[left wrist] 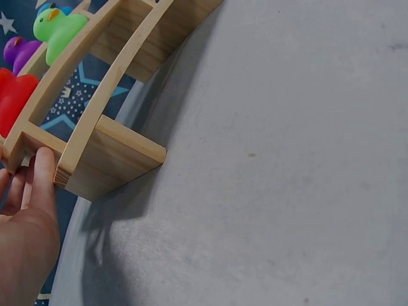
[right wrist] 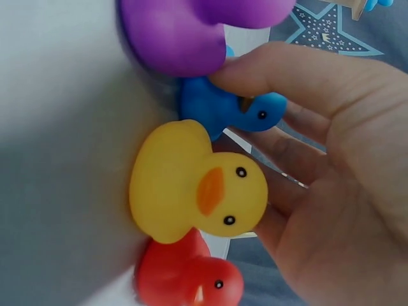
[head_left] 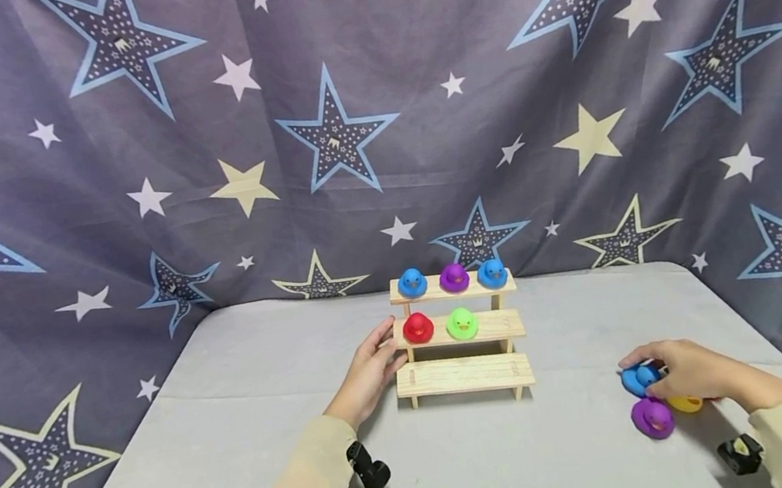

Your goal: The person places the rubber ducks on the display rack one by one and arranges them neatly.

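A three-tier wooden stand (head_left: 459, 373) is at the table's middle. My left hand (head_left: 368, 375) grips the left end of its middle shelf, fingers under the board in the left wrist view. Far to the right, my right hand (head_left: 702, 373) pinches a blue rubber duck (right wrist: 204, 108) between thumb and fingers; whether it touches the table I cannot tell. Beside it sit a purple rubber duck (head_left: 652, 418), a yellow rubber duck (right wrist: 169, 182) and a red rubber duck (right wrist: 171, 271). The hand partly hides the yellow and red ones in the head view.
On the top shelf stand a blue duck (head_left: 412, 284), a purple duck (head_left: 453, 278) and another blue duck (head_left: 492, 273). The middle shelf bears a red duck (head_left: 418, 328) and a green duck (head_left: 462, 323). A star-patterned curtain (head_left: 358, 224) hangs behind the grey-white table (head_left: 501, 472).
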### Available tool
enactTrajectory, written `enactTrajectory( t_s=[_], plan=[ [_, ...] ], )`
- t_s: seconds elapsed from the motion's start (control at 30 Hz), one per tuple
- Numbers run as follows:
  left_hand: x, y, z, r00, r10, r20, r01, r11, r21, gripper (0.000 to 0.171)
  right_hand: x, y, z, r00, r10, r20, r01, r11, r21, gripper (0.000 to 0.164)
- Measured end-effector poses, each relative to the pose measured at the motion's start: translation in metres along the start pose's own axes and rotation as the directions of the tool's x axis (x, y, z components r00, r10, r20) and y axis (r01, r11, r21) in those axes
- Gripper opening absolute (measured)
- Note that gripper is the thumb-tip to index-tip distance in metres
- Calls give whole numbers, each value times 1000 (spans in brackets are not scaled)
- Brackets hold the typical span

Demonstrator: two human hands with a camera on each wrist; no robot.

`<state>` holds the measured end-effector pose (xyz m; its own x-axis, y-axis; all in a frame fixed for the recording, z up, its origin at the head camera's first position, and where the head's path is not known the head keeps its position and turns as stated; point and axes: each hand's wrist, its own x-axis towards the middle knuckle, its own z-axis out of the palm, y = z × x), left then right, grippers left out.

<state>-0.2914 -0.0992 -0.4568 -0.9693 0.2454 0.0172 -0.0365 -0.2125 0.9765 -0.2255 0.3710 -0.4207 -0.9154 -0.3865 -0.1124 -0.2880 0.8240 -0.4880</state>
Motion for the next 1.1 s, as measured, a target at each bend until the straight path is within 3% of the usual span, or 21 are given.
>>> enactTrajectory(
  t_s=[0.6,0.93,1.1],
  plan=[
    [0,0,0,1000,2,10,-2,1000,3,53,0,-3,-1,999,-36,-15,35,999,-39,42],
    [0,0,0,1000,3,10,-3,1000,7,54,4,-16,-10,994,-89,-70,83,994,-77,43],
    [1,0,0,1000,6,11,-6,1000,10,53,7,-28,-12,979,-143,-144,128,986,-107,43]
  ],
)
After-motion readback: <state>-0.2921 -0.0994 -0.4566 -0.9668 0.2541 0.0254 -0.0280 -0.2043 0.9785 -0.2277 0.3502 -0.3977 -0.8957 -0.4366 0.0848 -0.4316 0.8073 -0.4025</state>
